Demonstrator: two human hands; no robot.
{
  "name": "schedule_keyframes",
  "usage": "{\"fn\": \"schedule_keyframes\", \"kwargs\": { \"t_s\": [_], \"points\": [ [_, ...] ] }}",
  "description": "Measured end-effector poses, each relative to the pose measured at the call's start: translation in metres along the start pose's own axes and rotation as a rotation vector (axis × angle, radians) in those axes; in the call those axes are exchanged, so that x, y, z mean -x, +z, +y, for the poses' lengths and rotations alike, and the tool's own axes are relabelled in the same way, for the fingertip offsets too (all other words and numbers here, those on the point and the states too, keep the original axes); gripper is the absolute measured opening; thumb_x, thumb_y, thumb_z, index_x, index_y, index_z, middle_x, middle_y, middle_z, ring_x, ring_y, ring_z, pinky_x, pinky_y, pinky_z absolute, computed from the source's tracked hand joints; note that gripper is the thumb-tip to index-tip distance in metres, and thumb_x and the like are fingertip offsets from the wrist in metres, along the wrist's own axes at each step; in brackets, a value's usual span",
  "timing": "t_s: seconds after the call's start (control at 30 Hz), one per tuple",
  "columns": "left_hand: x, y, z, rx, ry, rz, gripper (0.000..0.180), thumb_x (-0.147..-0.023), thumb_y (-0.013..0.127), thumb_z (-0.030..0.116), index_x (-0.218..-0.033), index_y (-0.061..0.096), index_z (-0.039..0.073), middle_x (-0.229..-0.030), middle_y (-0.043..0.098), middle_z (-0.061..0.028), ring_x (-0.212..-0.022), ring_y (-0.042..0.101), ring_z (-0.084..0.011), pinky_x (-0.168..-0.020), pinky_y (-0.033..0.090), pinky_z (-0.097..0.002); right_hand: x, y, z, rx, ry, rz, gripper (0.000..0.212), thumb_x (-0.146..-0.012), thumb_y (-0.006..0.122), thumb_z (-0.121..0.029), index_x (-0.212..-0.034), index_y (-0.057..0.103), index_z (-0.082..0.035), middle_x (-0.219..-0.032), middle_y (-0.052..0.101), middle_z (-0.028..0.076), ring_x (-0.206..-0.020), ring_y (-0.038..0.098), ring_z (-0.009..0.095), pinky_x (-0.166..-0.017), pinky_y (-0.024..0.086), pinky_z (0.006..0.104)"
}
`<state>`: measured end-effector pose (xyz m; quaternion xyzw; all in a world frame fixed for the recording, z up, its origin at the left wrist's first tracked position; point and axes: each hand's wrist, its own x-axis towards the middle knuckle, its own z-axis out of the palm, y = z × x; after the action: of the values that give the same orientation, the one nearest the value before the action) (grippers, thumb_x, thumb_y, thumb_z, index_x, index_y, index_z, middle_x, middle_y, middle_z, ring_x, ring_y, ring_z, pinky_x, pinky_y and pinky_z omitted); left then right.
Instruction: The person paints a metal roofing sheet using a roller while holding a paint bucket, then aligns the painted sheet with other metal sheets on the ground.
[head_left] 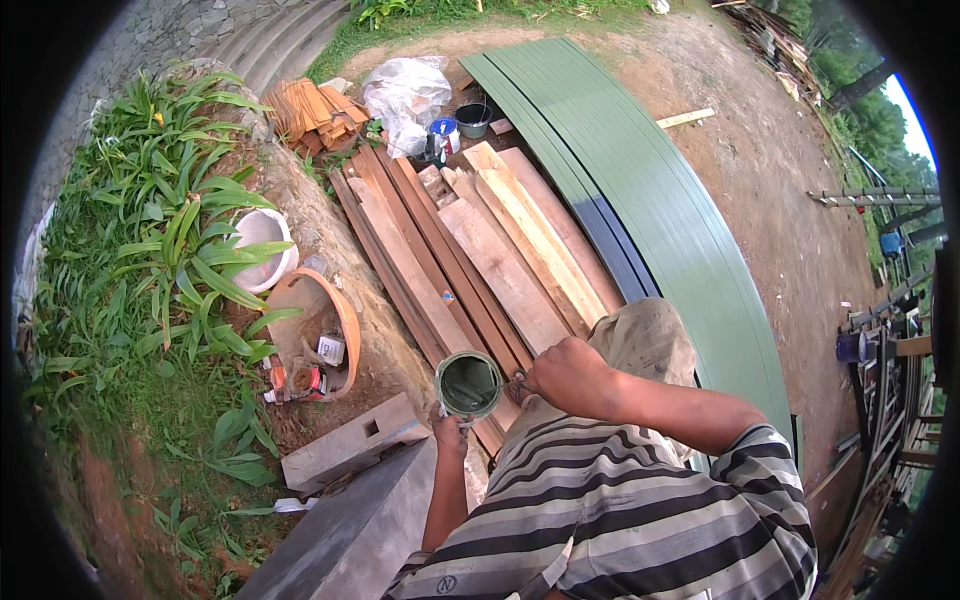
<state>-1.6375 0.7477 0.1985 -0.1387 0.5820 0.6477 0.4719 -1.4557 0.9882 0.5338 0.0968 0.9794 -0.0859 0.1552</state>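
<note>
Striped shirt (620,500), L fingers (449,428) round tin (478,366), R fingers (540,378) curled, grip unclear, planks (495,265) & grn sheets (640,170) on dirt (790,180)

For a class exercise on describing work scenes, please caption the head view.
Left hand holding an open can near wooden boards and long green sheets outdoors.

Outdoor building yard here: green roofing sheets (650,190), wooden planks (505,265) left of them (a whole row!), bare earth (775,160) right.
</note>
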Motion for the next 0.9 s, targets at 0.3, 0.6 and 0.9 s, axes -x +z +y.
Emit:
{"fn": "schedule_keyframes", "kwargs": {
  "t_s": [0.3, 0.6, 0.9],
  "points": [
    [-0.028, 0.066, 0.006, -0.160, 0.020, -0.160, 0.086, -0.064, 0.046, -0.012, -0.146, 0.036, 0.013, -0.131, 0.053, -0.0136, -0.104, 0.064, -0.0313, -0.069, 0.064, -0.0391, 0.016, -0.023, 0.015, 0.007, 0.180, -0.044, 0.013, -0.084, 0.066, -0.016, -0.085, 0.079, -0.012, -0.086, 0.077, 0.007, -0.087, 0.075, 0.024, -0.073, 0.057, 0.0370],
    [-0.050, 0.100, 0.020, -0.289, -0.029, -0.354, 0.082, -0.063, 0.045, -0.009, -0.143, 0.038, 0.008, -0.129, 0.054, -0.0126, -0.103, 0.064, -0.0293, -0.067, 0.065, -0.0373, 0.038, -0.029, 0.034, -0.050, 0.302, -0.045, 0.013, -0.083, 0.069, -0.017, -0.089, 0.079, -0.012, -0.090, 0.077, 0.007, -0.090, 0.075, 0.024, -0.076, 0.058, 0.0368],
    [-0.054, 0.118, 0.008, -0.366, -0.102, -0.326, 0.082, -0.065, 0.044, -0.010, -0.144, 0.041, 0.013, -0.133, 0.053, -0.0121, -0.107, 0.062, -0.0319, -0.075, 0.064, -0.0418, 0.059, -0.001, 0.049, -0.110, 0.409, 0.043, 0.014, -0.083, 0.067, -0.018, -0.085, 0.080, -0.012, -0.090, 0.077, 0.009, -0.089, 0.076, 0.026, -0.078, 0.059, 0.0395]
  ]
}}
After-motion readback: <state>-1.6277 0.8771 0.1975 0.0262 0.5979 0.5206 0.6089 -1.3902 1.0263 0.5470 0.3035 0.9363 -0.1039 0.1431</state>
